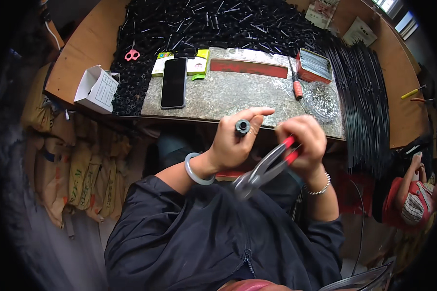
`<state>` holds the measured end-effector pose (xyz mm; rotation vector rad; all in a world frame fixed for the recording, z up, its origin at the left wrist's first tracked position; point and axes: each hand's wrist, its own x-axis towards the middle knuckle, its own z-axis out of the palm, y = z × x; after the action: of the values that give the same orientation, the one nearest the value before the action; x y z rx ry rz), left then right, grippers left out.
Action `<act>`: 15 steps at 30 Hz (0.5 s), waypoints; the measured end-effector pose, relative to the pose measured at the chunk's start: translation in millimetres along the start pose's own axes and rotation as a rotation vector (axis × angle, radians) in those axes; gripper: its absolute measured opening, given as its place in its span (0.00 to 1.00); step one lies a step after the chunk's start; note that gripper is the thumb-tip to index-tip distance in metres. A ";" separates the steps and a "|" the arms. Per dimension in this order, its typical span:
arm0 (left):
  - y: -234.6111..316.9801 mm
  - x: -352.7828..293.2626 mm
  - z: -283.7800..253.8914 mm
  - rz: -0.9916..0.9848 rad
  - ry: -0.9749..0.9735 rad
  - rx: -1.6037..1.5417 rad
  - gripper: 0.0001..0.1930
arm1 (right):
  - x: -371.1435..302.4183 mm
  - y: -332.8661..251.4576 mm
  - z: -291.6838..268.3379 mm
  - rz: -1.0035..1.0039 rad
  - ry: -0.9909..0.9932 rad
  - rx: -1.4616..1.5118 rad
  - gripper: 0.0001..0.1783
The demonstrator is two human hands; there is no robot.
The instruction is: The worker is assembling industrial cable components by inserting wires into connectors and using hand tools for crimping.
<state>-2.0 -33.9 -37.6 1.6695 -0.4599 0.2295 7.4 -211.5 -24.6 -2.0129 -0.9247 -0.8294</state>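
Note:
My left hand [225, 143] is closed around a short black tube-shaped part [243, 126], its round hollow end facing up and its index finger stretched out to the right. To its right, my right hand [308, 141] grips pliers [263, 170] by their red handles. The metal jaws point down and left toward my chest, apart from the black part, and are slightly smeared by motion. Both hands are in front of the near edge of the speckled work board [223, 103]. The rest of the black part is hidden inside my left hand.
On the board lie a smartphone [174, 83], a red bar [247, 68], a red-handled screwdriver [297, 90], a tin of thin pieces [314, 66] and a clear dish of small metal bits [321, 103]. Black parts [204, 24] heap behind; black rods [364, 97] overhang the right edge.

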 end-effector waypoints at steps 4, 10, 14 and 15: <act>1.6 -5.6 2.0 0.018 -0.001 -0.108 0.14 | 5.4 -31.6 22.7 -0.134 0.068 0.024 0.14; -0.3 -10.1 -6.3 0.062 -0.013 -0.104 0.16 | 3.9 -34.8 38.2 -0.123 0.115 0.049 0.15; 0.7 -10.9 -7.4 0.074 -0.011 -0.109 0.15 | 4.2 -35.5 41.0 -0.126 0.113 0.056 0.16; 1.4 -9.2 -7.1 0.093 0.005 -0.101 0.14 | 5.9 -34.9 41.0 -0.122 0.117 0.064 0.16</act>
<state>-10.1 -25.6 -39.0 1.5505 -0.5373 0.2748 -8.3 -159.8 -28.0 -1.8473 -1.0014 -0.9622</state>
